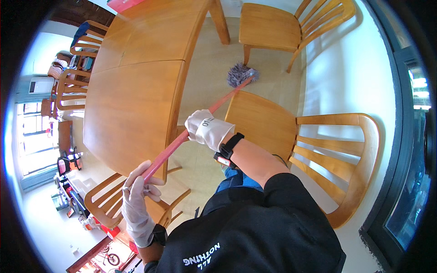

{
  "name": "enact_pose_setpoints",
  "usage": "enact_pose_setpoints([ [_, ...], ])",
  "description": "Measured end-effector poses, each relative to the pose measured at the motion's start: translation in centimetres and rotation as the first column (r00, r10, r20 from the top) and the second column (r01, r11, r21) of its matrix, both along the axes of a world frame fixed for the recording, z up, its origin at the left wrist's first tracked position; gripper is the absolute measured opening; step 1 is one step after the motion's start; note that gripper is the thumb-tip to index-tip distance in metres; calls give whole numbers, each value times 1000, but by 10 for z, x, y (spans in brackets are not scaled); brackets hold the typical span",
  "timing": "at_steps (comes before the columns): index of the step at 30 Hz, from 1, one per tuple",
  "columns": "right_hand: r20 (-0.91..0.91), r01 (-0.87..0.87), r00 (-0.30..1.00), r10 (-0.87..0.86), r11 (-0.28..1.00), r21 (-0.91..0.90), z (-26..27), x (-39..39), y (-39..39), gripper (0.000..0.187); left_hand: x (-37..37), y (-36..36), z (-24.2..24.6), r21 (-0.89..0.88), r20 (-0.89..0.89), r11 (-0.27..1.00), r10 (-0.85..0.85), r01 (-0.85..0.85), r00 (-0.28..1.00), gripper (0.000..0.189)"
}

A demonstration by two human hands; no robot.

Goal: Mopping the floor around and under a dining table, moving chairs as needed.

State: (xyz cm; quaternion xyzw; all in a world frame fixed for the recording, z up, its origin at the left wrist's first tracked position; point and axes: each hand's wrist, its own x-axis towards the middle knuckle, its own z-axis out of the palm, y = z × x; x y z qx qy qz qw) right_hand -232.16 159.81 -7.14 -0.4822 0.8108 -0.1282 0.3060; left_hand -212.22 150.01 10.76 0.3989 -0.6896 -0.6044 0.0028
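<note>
A mop with a pink-red handle runs diagonally up to the right, ending in a grey-purple string mop head on the floor. The mop head lies close to a front leg of the far chair. My right hand, in a white glove, is closed around the middle of the handle, above the gap between table and near chair. At the handle's upper end is my left hand, also gloved in white, its fingers wrapped loosely about it.
A wooden dining table stands left of the handle. A wooden chair is right of me, with another chair beyond it by the white wall. One more chair stands at the table's near end. A dark-framed glass door is far right.
</note>
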Motion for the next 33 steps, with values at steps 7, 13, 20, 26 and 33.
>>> enact_pose_setpoints([
  [7, 17, 79, 997, -78, 995, -53, -27, -3, 46, 16, -18, 18, -6, -18, 50, 986, -162, 163, 986, 36],
  [13, 41, 398, 913, -405, 865, -305, -56, -8, 93, 8, -59, 55, -9, -247, 228, 735, -590, 632, 775, 36],
  [20, 10, 435, 884, -467, 815, -381, -93, -56, 105, 7, -96, 78, -49, -190, 314, 839, -440, 510, 841, 34],
  [26, -107, 726, 685, -721, 687, 20, -161, -101, 138, 42, -128, 122, -177, -365, 183, 642, -660, 674, 729, 42],
  [33, 564, 921, 359, -744, 379, -85, -191, -113, 187, 61, -185, 149, -280, 9, 132, 840, -538, 542, 832, 47],
])
